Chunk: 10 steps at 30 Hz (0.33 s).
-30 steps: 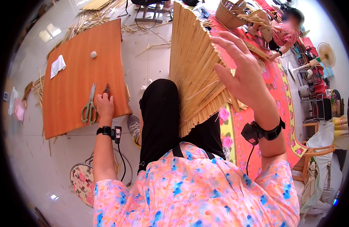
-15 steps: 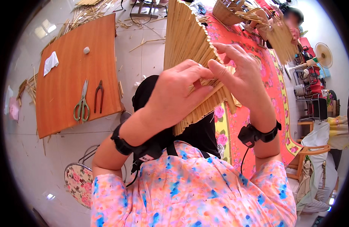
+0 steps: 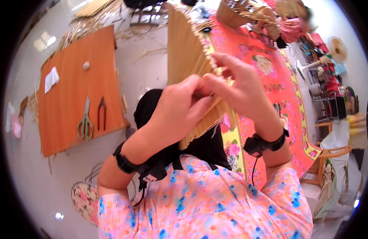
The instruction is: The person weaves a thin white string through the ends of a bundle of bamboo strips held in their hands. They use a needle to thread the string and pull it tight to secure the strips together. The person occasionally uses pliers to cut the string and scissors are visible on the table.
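A tan mat of flat straw strips, its right edge finished with a row of pale knobs, stretches away from my lap. My left hand is closed on the mat near that edge, fingers curled and thumb pressed in. My right hand grips the same edge from the other side, its thumb against the left fingers and its index finger bent over the knobs. Whatever lies between the touching fingertips is hidden. The mat's near end fans out below my left hand, with thin fibres hanging from it.
At left, an orange-brown wooden board bears green-handled scissors, dark pliers, a white cloth and a small pale ball. Right is a red floral cloth; a basket and another person are beyond.
The whole view has shifted slightly. My hands stay together at the mat's edge, and the right thumb has moved in against the left fingers. The other person's straw piece has moved up.
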Available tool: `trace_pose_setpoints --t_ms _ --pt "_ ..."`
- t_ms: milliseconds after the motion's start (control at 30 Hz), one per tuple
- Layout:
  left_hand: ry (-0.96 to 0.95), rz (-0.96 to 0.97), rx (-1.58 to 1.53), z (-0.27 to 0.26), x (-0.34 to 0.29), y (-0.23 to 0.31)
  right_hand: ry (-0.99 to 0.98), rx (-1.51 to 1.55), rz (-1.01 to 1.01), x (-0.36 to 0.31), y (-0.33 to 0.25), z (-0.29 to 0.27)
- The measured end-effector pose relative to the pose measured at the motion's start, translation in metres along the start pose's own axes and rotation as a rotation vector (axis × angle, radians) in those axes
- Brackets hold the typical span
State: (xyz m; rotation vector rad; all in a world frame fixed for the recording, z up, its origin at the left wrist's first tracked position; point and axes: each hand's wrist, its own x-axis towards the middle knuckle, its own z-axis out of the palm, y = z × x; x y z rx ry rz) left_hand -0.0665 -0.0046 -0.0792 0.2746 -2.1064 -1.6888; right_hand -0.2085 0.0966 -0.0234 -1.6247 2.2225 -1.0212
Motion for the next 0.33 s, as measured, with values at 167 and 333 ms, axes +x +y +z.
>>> trace_pose_setpoints --t_ms 167,333 --pt "-0.002 0.135 0.271 -0.007 0.004 0.005 0.066 0.022 0.009 0.000 0.006 0.005" --pt "0.074 0.256 0.704 -0.020 0.000 0.016 0.035 -0.090 -0.074 -0.005 0.008 0.006"
